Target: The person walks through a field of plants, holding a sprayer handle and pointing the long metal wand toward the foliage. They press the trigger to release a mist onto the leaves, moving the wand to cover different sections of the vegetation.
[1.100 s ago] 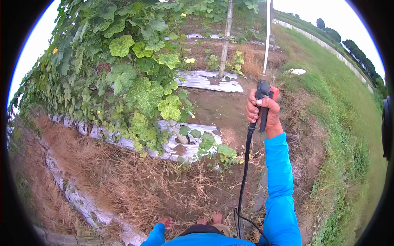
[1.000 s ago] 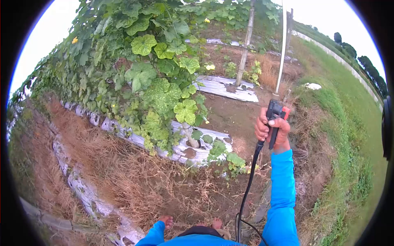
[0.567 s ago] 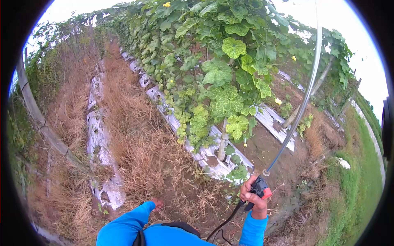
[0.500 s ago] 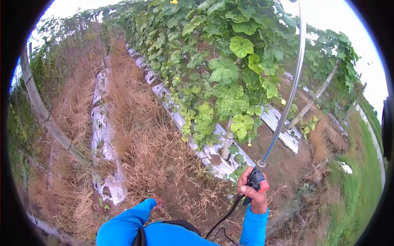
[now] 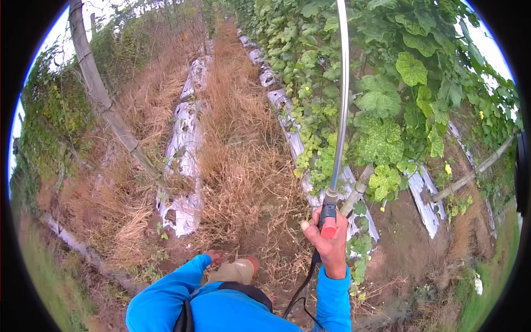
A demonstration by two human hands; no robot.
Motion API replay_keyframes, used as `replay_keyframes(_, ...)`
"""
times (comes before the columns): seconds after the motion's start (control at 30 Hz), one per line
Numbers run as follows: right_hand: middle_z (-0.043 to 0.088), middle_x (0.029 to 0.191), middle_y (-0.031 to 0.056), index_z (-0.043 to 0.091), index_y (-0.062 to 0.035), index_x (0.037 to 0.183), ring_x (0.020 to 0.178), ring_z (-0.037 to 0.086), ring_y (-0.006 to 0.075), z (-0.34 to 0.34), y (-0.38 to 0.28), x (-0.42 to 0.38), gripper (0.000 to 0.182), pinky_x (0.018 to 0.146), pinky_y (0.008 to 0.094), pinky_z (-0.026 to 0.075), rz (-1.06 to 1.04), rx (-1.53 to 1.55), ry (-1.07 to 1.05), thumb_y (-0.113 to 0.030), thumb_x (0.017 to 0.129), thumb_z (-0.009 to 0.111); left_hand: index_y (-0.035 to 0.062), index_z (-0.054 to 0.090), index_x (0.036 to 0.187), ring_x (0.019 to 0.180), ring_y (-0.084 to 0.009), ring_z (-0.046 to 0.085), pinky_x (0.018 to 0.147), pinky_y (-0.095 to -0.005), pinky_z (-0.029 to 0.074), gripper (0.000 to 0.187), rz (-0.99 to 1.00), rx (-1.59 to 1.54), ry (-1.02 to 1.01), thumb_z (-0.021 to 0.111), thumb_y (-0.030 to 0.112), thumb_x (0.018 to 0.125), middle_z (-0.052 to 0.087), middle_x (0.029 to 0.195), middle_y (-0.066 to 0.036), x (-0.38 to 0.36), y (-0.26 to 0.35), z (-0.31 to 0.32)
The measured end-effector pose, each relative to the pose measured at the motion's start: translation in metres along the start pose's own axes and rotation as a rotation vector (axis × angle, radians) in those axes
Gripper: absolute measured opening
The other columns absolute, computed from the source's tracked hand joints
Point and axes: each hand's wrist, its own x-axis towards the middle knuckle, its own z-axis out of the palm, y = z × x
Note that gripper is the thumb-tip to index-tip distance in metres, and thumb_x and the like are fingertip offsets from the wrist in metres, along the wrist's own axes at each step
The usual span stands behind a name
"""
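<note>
My right hand [image 5: 331, 238] is wrapped round the black handle of a sprayer wand [image 5: 342, 99], whose red part [image 5: 328, 228] shows above the palm. The long metal tube rises from the handle past the leafy vines, and its far end is out of view. A black hose [image 5: 304, 285] hangs from the grip toward my body. My left hand [image 5: 214, 257] hangs low beside my knee, small in view, and I cannot make out its fingers well. Large mottled leaves [image 5: 380, 142] stand to the right of the tube.
Plastic-covered beds [image 5: 185, 138] run away from me, with dry grass [image 5: 238, 138] between them. A leaning bamboo pole [image 5: 105, 99] stands at the left, another pole [image 5: 475, 172] slants at the right. Climbing vines [image 5: 298, 33] form a wall ahead. A white scrap [image 5: 478, 284] lies at the right.
The view has swung right-to-left, so the vines sit further right. The wand stands more upright and my right hand has turned. My knee and foot now show beside my left hand.
</note>
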Motion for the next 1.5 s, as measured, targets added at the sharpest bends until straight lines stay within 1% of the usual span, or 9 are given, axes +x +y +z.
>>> replay_keyframes(0.17,0.047,0.063,-0.0012,0.049,-0.0057,0.073,0.057,0.043,0.0083,0.029,0.023,0.047,0.027,0.052,0.0245,0.036,0.134,0.257,-0.28,-0.018,0.068,0.072,0.0132,0.065,0.111,0.059,-0.0177,0.063,0.046,-0.0327,0.048,0.036,-0.009,-0.174,0.014,0.048,0.037,0.09,0.069,0.082,-0.008,-0.013,-0.048,-0.021)
replay_keyframes(0.27,0.048,0.065,-0.0008,0.049,-0.0058,0.075,0.058,0.045,0.0079,0.052,0.038,0.081,0.026,0.052,0.0244,0.037,0.179,0.402,-0.377,-0.017,0.068,0.071,0.0087,0.066,0.099,0.056,-0.0209,0.064,0.045,-0.0328,0.049,0.033,-0.124,-0.228,0.116,0.053,0.036,0.085,0.068,0.08,-0.011,-0.023,-0.052,-0.021)
replay_keyframes(0.53,0.049,0.066,0.0027,0.046,-0.0061,0.084,0.056,0.045,0.0091,0.155,0.083,0.212,0.028,0.05,0.0238,0.037,0.157,0.599,-0.521,-0.016,0.069,0.067,0.0092,0.065,0.104,0.059,-0.018,0.063,0.047,-0.0322,0.048,0.043,-0.144,-0.408,-0.004,0.05,0.046,0.088,0.069,0.082,-0.009,0.035,-0.077,-0.052)
replay_keyframes(0.6,0.048,0.067,0.0034,0.044,-0.0066,0.085,0.056,0.045,0.0103,0.184,0.092,0.249,0.029,0.051,0.0244,0.037,0.138,0.621,-0.584,-0.016,0.07,0.067,0.0103,0.063,0.112,0.066,-0.0159,0.064,0.048,-0.0305,0.048,0.032,-0.039,-0.501,0.08,0.048,0.031,0.092,0.069,0.089,-0.007,0.069,-0.071,-0.073)
replay_keyframes(0.77,0.042,0.065,0.0032,0.041,-0.0074,0.082,0.056,0.042,0.0114,0.261,0.086,0.328,0.032,0.05,0.0257,0.035,0.257,0.879,-0.879,-0.017,0.07,0.069,0.0117,0.059,0.118,0.074,-0.0194,0.067,0.054,-0.0327,0.051,0.038,-0.134,-0.608,0.146,0.046,0.037,0.093,0.069,0.09,-0.007,0.102,-0.03,-0.128)
replay_keyframes(0.87,0.039,0.061,0.0035,0.04,-0.0066,0.079,0.052,0.039,0.012,0.306,0.081,0.372,0.032,0.047,0.0262,0.035,0.276,0.939,-0.972,-0.018,0.069,0.068,0.0084,0.063,0.103,0.058,-0.0159,0.06,0.047,-0.0305,0.046,0.036,0.062,-0.798,0.186,0.049,0.04,0.091,0.066,0.077,-0.008,0.113,-0.02,-0.158)
replay_keyframes(0.97,0.037,0.057,0.0031,0.04,-0.0069,0.076,0.048,0.037,0.0129,0.344,0.08,0.416,0.03,0.043,0.0286,0.032,0.29,1.045,-1.178,-0.021,0.068,0.066,0.0068,0.062,0.101,0.059,-0.0159,0.059,0.046,-0.0319,0.046,0.038,0.032,-0.799,0.164,0.047,0.04,0.092,0.064,0.078,-0.007,0.124,-0.019,-0.193)
replay_keyframes(1.27,0.037,0.056,0.0027,0.04,-0.0076,0.075,0.045,0.035,0.0126,0.393,0.083,0.501,0.029,0.041,0.0294,0.032,0.377,1.069,-1.281,-0.022,0.068,0.064,0.0047,0.065,0.09,0.053,-0.0175,0.056,0.041,-0.0329,0.043,0.038,-0.155,-0.814,0.34,0.047,0.039,0.09,0.065,0.076,-0.01,0.134,-0.013,-0.234)
replay_keyframes(1.5,0.039,0.058,0.0031,0.042,-0.0067,0.081,0.045,0.039,0.0127,0.423,0.11,0.57,0.024,0.04,0.0299,0.037,0.307,0.864,-1.004,-0.023,0.076,0.06,0.0059,0.066,0.091,0.052,-0.0185,0.058,0.041,-0.0333,0.043,0.036,-0.242,-0.946,0.292,0.053,0.039,0.088,0.066,0.074,-0.01,0.171,-0.008,-0.232)
